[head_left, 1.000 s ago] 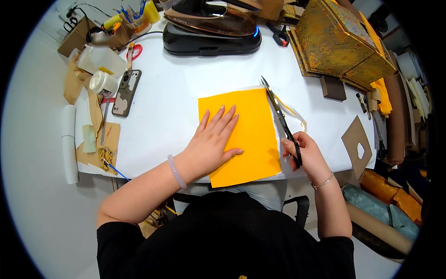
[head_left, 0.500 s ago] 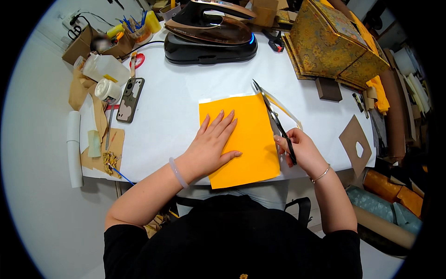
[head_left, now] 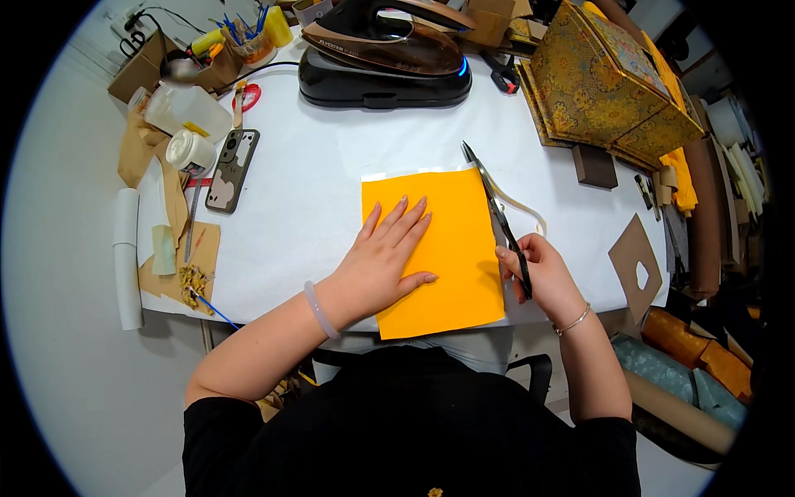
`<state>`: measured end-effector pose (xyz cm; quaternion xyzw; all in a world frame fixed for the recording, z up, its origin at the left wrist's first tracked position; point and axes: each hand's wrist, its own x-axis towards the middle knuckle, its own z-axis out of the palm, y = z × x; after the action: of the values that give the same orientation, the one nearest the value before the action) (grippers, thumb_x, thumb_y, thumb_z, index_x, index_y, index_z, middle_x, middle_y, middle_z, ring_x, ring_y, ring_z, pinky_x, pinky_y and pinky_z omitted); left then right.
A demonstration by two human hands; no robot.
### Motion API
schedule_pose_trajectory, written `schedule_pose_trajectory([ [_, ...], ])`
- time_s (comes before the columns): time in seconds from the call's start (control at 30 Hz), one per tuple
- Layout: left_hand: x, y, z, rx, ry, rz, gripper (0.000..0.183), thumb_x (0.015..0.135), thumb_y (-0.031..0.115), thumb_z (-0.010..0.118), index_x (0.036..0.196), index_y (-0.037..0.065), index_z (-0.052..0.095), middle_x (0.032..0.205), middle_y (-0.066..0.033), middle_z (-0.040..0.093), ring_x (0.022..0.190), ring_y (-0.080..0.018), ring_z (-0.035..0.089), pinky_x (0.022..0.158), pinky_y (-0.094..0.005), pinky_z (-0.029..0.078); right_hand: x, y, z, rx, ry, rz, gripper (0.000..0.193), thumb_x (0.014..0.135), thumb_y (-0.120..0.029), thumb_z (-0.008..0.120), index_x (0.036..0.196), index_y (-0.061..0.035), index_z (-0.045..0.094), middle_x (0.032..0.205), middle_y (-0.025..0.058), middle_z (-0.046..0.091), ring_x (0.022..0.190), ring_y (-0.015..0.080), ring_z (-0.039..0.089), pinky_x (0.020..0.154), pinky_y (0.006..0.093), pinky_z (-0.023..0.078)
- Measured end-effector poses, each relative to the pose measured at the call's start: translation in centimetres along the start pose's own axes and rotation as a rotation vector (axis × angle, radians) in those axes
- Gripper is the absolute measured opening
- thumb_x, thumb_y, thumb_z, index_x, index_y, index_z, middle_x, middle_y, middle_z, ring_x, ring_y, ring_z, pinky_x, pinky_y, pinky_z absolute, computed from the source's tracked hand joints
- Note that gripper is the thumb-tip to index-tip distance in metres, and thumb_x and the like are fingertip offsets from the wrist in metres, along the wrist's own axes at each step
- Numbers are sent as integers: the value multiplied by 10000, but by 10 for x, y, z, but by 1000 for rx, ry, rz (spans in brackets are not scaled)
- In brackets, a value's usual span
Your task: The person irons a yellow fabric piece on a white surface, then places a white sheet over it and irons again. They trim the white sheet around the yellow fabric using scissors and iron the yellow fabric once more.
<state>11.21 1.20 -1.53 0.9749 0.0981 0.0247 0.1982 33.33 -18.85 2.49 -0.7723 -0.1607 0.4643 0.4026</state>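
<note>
A yellow sheet, of cloth or paper, lies at the table's front edge, its near end reaching the edge. My left hand rests flat on it, fingers spread. In my right hand is a pair of dark-handled scissors, fingers closed round the handles. Along the sheet's right edge the blades run, pointing away from me, and they look closed or nearly so. A thin pale strip curves out just right of the blades. White edging shows at the sheet's far end.
An iron on its black base stands at the back. Back right is a patterned gold box, with a dark block before it. On the left are a phone, a white jar and a plastic jug. A brown card lies far right.
The whole view has shifted slightly, so things on the table appear a little further right. Both hands, the scissors and the sheet keep nearly the same places relative to one another.
</note>
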Motion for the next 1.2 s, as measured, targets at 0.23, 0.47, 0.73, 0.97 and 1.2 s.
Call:
schedule_pose_trajectory([
  [0.23,-8,-26,-38,139,-87,-5,585,1074,212,607,1635,137,461,1744,-244,293,1625,-459,253,1328,-619,116,-7,4,-20,66,52,-30,339,1032,-353,749,1040,-71,563,807,41,670,519,87,564,474,253,447],
  [0.47,14,-16,-10,75,120,-187,640,1066,293,623,1628,53,430,1721,-257,330,1607,-478,279,1322,-584,195,-39,12,-45,54,-43,-21,344,1074,-400,674,1058,-72,573,864,30,673,581,77,569,539,239,459],
  [0.73,12,-40,-10,135,43,67,745,1042,430,646,1657,81,412,1751,-186,326,1622,-401,290,1335,-562,185,-90,52,-48,151,-144,114,295,991,-187,788,1106,-54,550,854,46,666,620,86,591,574,243,492],
  [0.97,2,-41,-13,81,8,200,742,1025,410,667,1652,94,428,1738,-151,375,1622,-366,312,1336,-557,196,-105,72,-23,247,-236,116,306,969,-146,789,1124,-48,543,896,24,618,673,87,580,583,246,494],
  [1.2,2,-38,-11,75,17,199,743,1021,409,673,1649,93,432,1730,-139,394,1619,-342,327,1338,-546,203,-109,78,-3,249,-223,131,318,951,-112,805,1105,-54,533,889,14,608,670,76,568,563,241,485],
])
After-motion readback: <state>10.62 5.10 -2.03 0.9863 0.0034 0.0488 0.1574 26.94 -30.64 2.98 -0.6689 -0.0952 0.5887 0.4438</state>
